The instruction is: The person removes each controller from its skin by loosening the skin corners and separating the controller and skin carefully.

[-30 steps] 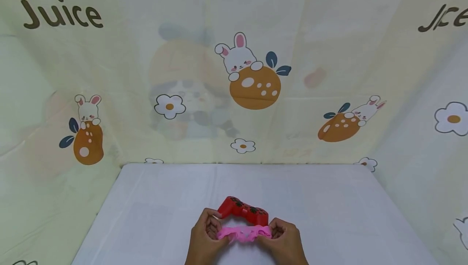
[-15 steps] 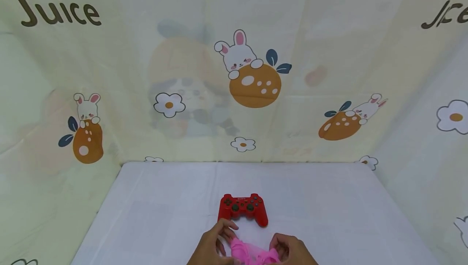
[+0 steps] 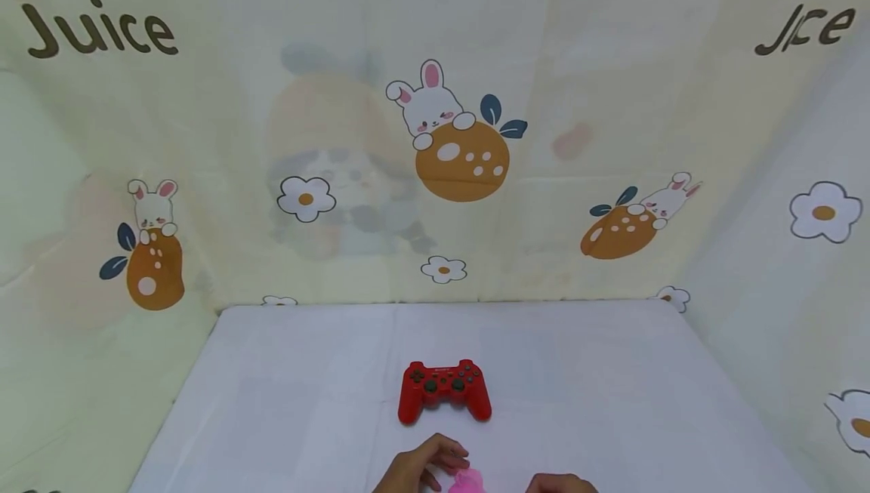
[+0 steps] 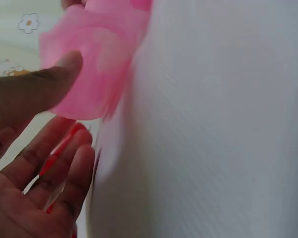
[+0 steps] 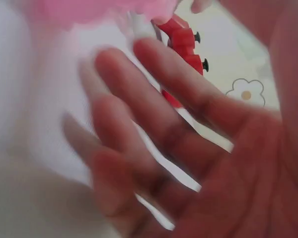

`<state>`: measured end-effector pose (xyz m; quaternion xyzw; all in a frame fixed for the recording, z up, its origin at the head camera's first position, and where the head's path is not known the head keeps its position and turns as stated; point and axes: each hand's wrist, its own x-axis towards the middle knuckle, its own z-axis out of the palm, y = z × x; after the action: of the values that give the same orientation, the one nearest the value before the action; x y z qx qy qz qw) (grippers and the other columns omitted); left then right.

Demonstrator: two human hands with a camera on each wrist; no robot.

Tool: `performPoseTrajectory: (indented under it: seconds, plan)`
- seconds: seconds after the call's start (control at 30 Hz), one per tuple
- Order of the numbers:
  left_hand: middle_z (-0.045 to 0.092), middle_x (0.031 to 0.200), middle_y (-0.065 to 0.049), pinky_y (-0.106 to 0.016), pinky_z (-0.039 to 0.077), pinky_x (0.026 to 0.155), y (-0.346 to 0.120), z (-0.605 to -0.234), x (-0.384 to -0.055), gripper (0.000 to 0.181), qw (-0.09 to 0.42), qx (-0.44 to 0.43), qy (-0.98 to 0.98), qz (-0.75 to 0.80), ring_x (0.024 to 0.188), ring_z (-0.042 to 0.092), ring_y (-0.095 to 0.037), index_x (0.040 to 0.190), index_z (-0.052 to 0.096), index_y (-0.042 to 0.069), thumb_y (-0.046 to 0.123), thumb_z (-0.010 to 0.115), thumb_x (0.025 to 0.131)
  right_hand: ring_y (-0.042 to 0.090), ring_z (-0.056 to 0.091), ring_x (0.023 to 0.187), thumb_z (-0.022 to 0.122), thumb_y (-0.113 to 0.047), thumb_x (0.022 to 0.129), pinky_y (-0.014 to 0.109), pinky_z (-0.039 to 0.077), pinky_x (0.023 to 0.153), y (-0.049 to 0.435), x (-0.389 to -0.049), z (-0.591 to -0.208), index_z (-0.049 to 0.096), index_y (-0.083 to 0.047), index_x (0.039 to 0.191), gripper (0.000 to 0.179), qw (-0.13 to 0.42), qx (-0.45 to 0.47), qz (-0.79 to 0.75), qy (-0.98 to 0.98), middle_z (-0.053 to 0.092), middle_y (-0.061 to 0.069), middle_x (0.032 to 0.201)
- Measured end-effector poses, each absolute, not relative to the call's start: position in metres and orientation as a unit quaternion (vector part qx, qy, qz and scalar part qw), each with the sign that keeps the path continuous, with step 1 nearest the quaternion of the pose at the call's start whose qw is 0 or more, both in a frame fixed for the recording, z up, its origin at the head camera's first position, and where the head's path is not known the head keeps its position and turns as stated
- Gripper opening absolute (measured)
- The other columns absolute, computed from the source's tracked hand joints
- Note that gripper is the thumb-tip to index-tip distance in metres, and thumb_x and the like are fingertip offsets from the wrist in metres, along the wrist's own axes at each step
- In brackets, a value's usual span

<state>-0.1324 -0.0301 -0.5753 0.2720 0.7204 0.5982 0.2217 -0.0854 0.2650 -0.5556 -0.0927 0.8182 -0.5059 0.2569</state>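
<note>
My left hand (image 3: pixel 424 464) is low in the head view, its fingers reaching over a soft, translucent pink rubbery cover (image 3: pixel 467 482). In the left wrist view the thumb overlaps the pink cover (image 4: pixel 97 74), while the loosely spread fingers lie below its edge. Only the top of my right hand (image 3: pixel 561 484) shows at the bottom edge of the head view, apart from the cover's visible part. Its fingers (image 5: pixel 139 94) look relaxed and spread in the right wrist view, with pink beyond the tips. A red game controller (image 3: pixel 445 391) lies face up beyond both hands.
The controller rests on a white-covered table (image 3: pixel 578 380). Behind and around it hangs a pale cloth backdrop (image 3: pixel 353 100) printed with rabbits, oranges and daisies. The table's far edge meets the cloth.
The red controller, tilted up behind the cover a second ago, now lies flat. Both hands and the pink cover have moved toward the bottom edge; the right hand has come away from the visible part.
</note>
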Motion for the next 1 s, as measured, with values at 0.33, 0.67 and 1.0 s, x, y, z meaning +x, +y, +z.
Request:
performPoseTrajectory:
  seconds: [0.33,0.67,1.0]
  plan:
    - [0.071,0.086,0.010,-0.016,0.046,0.063,-0.032,-0.577,-0.123,0.023,0.202,0.168,0.760,0.595,0.071,0.057,0.001,0.105,0.066,0.013,0.018,0.077,0.085,0.013,0.056,0.067,0.069,-0.031,0.093,0.021,0.046,0.059,0.234,-0.114,-0.551,0.070,-0.010,0.103,0.024,0.272,-0.044,-0.543,0.793,0.069,0.002,0.084]
    - [0.072,0.079,0.009,-0.015,0.044,0.061,-0.030,-0.578,-0.114,0.023,0.178,0.153,0.773,0.589,0.066,0.056,0.005,0.099,0.063,0.013,0.019,0.078,0.082,0.014,0.057,0.069,0.066,-0.016,0.092,0.020,0.049,0.061,0.212,-0.129,-0.564,0.066,-0.007,0.102,0.013,0.265,-0.061,-0.560,0.783,0.068,0.003,0.082]
    - [0.068,0.076,0.010,-0.016,0.044,0.060,-0.037,-0.576,-0.111,0.022,0.177,0.145,0.776,0.588,0.066,0.055,0.004,0.096,0.062,0.013,0.019,0.078,0.083,0.015,0.060,0.075,0.068,-0.012,0.088,0.025,0.049,0.067,0.208,-0.129,-0.564,0.064,-0.005,0.100,0.014,0.245,-0.043,-0.590,0.768,0.068,0.003,0.079]
